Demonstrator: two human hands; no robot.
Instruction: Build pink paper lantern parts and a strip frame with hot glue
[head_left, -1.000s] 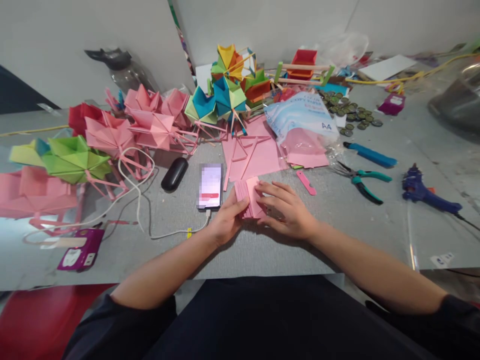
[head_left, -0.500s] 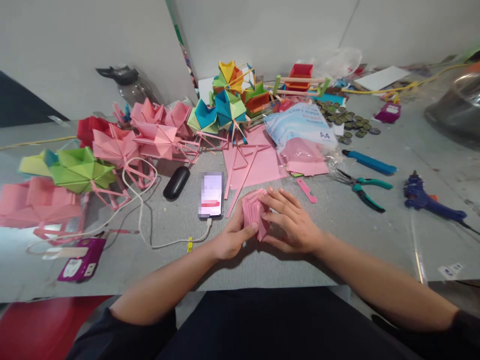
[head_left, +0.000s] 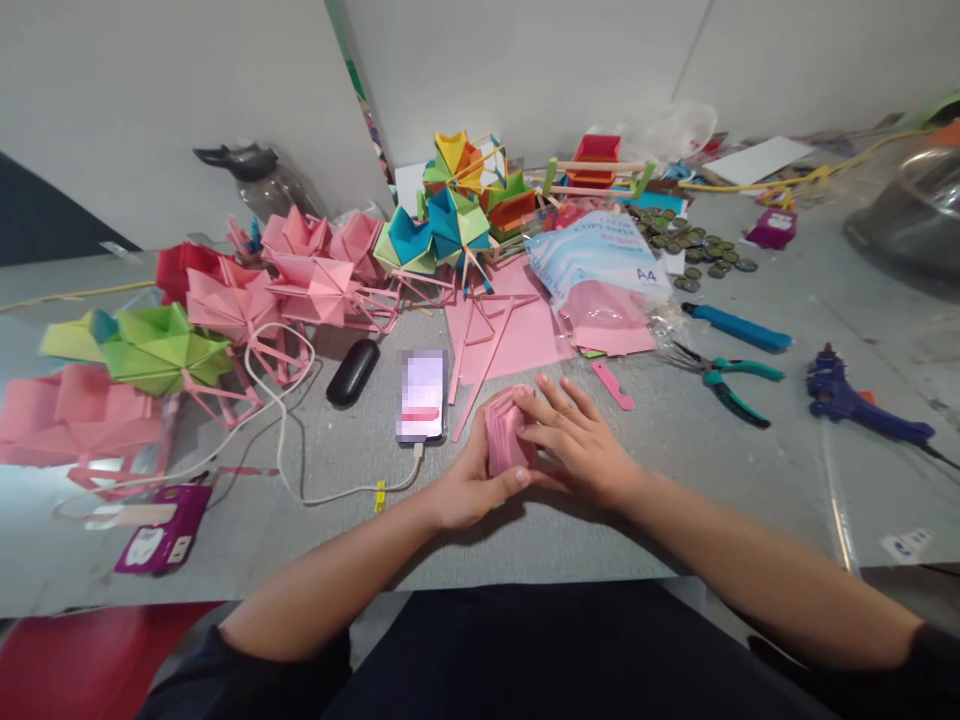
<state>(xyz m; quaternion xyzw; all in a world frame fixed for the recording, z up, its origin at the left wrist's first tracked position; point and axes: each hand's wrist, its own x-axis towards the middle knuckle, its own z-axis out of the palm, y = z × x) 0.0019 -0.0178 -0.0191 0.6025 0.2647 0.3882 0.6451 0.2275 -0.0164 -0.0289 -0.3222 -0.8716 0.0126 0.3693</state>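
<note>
A bundle of folded pink paper (head_left: 504, 440) stands on its edge between my two hands, close to the table's front edge. My left hand (head_left: 474, 487) is wrapped round its left and lower side, with the thumb across the near face. From the right, the fingers of my right hand (head_left: 581, 445) press on the bundle's upper corner and right side; the index and other fingertips are partly spread. Behind my hands lie narrow pink paper strips (head_left: 489, 360) on a pink sheet (head_left: 525, 350). A pink utility knife (head_left: 613, 386) rests beyond my right hand.
A phone (head_left: 421, 396) on a white cable and a black case (head_left: 353, 373) lie left. Folded pink paper models (head_left: 232, 295) crowd the left and back. Right are pliers (head_left: 727, 380), a blue cutter (head_left: 739, 326) and a glue gun (head_left: 862, 400). A copy paper bag (head_left: 600, 260) lies behind.
My left thumb has slid down and right along the bundle's near face. The right fingers have shifted slightly over its top. The bundle stays between my hands.
</note>
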